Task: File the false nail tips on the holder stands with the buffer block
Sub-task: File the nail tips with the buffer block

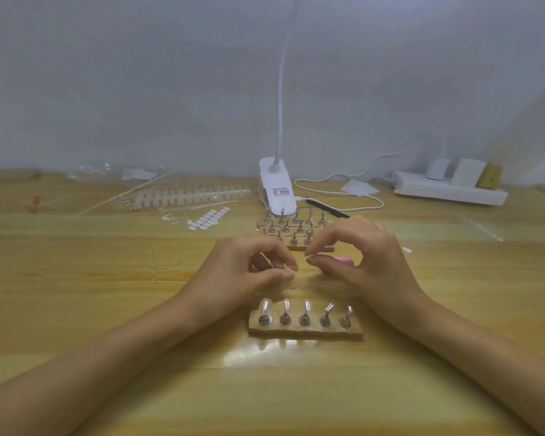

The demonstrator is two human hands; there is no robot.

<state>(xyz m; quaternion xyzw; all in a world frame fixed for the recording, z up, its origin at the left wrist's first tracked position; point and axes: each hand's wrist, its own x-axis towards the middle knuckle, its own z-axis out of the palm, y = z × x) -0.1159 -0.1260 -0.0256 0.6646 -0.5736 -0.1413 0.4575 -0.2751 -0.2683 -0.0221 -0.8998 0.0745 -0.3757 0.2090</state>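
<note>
A near wooden strip (353, 334) carries five metal holder stands. The leftmost stand bears a clear false nail tip (265, 306); the other stand tops (306, 306) look small and bare. My left hand (243, 272) hovers just behind the strip with its fingers curled and its thumb against the fingertips; nothing shows between them. My right hand (368, 256) is arched beside it, thumb and forefinger close together. The pink buffer block (343, 262) sits under its palm, inside the curled fingers.
More holder stands (293, 226) crowd a second strip behind my hands. A white clip lamp (277, 190) and its cable stand at the back. Strips of clear nail tips (189, 196) and white adhesive tabs (208, 218) lie back left, a white power strip (447, 191) back right.
</note>
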